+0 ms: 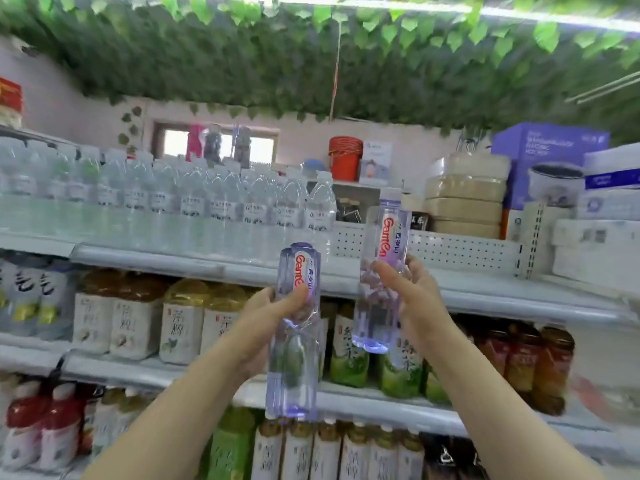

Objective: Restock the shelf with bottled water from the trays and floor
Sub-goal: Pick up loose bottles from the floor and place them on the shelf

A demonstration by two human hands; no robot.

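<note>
My left hand (268, 327) grips a clear, purple-tinted water bottle (294, 362) with a red-lettered label, held upright in front of the shelves. My right hand (410, 292) holds a second bottle of the same kind (382, 271), raised higher and tilted slightly, its white cap level with the top shelf. The top shelf (207, 263) carries a long row of clear water bottles (194, 202) that ends just left of the raised bottle. To the right of that row is a bare stretch of shelf backed by a white perforated panel (450, 251).
Lower shelves hold tea bottles (138, 320), green bottles (349, 358) and red-brown bottles (540, 365). Stacked tubs (465, 199), a purple box (547, 147) and white cartons (595, 247) crowd the top shelf's right end. Leafy vines hang overhead.
</note>
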